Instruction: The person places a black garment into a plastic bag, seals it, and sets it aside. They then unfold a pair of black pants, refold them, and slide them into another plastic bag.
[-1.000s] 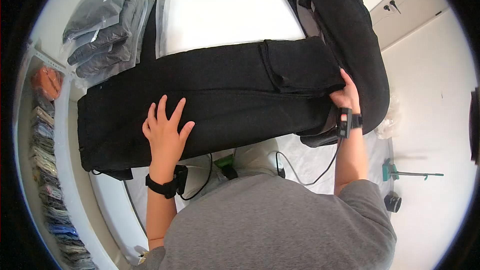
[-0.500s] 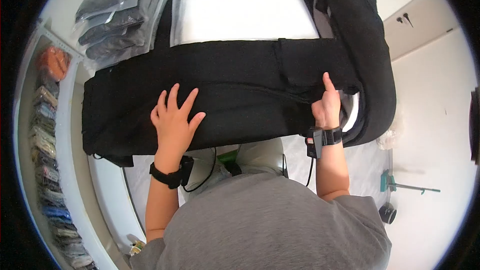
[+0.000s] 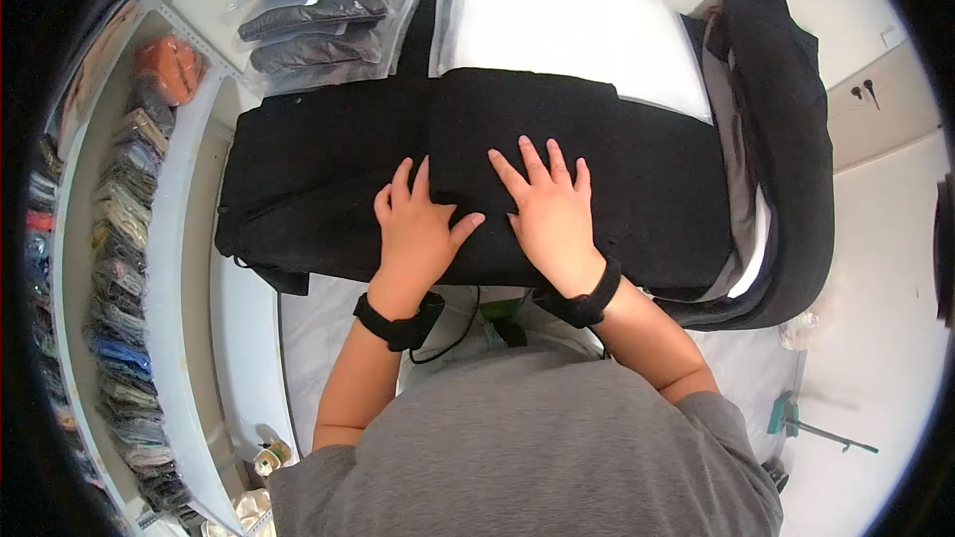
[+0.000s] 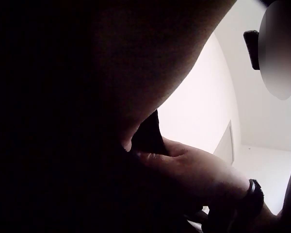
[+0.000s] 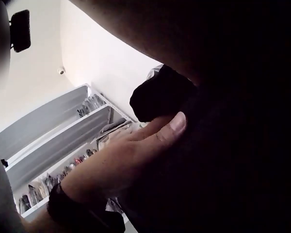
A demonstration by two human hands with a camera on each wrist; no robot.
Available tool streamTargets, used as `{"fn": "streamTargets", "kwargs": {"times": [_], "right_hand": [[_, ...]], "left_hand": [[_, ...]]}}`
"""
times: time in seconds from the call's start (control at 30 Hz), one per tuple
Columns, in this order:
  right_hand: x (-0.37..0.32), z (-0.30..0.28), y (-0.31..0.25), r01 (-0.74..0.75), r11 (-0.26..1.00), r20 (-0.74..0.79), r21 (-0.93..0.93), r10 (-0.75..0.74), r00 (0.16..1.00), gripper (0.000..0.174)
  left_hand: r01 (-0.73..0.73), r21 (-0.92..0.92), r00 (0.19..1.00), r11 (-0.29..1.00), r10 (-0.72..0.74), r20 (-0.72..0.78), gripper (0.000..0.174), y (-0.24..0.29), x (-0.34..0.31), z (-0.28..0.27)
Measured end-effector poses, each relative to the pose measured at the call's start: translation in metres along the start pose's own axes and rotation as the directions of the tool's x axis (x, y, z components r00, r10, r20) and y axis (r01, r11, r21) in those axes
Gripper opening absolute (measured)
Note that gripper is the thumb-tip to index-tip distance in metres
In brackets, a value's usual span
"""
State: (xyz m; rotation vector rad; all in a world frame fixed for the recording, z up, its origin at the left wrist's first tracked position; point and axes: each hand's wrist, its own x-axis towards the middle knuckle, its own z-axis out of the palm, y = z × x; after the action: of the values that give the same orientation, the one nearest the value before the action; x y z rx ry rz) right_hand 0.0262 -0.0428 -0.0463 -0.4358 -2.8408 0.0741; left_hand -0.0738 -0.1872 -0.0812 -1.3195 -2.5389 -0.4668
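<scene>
Black trousers lie folded across the table, with a folded-over section stacked on their middle. My left hand rests on the cloth beside the left edge of that section, fingers spread. On the folded-over section itself lies my right hand, its fingers spread and pointing away from me. The two thumbs face each other a short gap apart. In the left wrist view, my right hand shows against dark cloth. The right wrist view shows my left hand, thumb along the black fabric.
Bagged dark garments are stacked at the back left. A clear bag with a white sheet lies behind the trousers. More black garments lie piled at the right. Shelves of packed clothes and an orange bundle stand at the left.
The folded end of the trousers has come from the right to the middle. My right hand has moved left and now lies spread on it. My left hand has stayed on the cloth.
</scene>
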Motion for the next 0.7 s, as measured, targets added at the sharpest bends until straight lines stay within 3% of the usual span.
{"fn": "streamTargets", "kwargs": {"times": [0.1,0.37,0.53,0.6,0.67,0.7], "right_hand": [[0.001,0.001,0.006,0.019,1.000,0.019,0.017,-0.019,1.000,0.074],[-0.001,-0.004,0.015,0.099,0.995,0.071,0.003,-0.099,0.993,0.072],[0.002,-0.008,0.011,0.128,0.992,0.097,-0.002,-0.128,0.987,0.067],[0.010,-0.006,-0.006,0.211,0.954,0.034,0.214,-0.223,0.974,0.066],[0.018,-0.001,-0.019,0.268,0.948,0.057,0.170,-0.280,0.958,0.068],[0.022,0.000,-0.026,0.292,0.948,0.100,0.123,-0.305,0.947,0.068]], "left_hand": [[0.015,-0.005,1.000,1.000,-0.015,-0.008,0.038,0.001,0.001,-0.002],[0.038,-0.212,0.989,0.976,-0.006,0.150,0.044,-0.011,0.001,-0.017],[0.008,-0.444,0.990,0.896,0.056,0.131,0.046,-0.026,-0.001,-0.023],[-0.026,-0.431,0.993,0.902,0.074,0.094,0.042,-0.029,-0.001,-0.024],[-0.061,-0.410,0.994,0.910,0.093,0.060,0.039,-0.036,-0.004,-0.032],[-0.026,-0.503,0.996,0.864,0.065,0.061,0.036,-0.045,-0.007,-0.042]]}}
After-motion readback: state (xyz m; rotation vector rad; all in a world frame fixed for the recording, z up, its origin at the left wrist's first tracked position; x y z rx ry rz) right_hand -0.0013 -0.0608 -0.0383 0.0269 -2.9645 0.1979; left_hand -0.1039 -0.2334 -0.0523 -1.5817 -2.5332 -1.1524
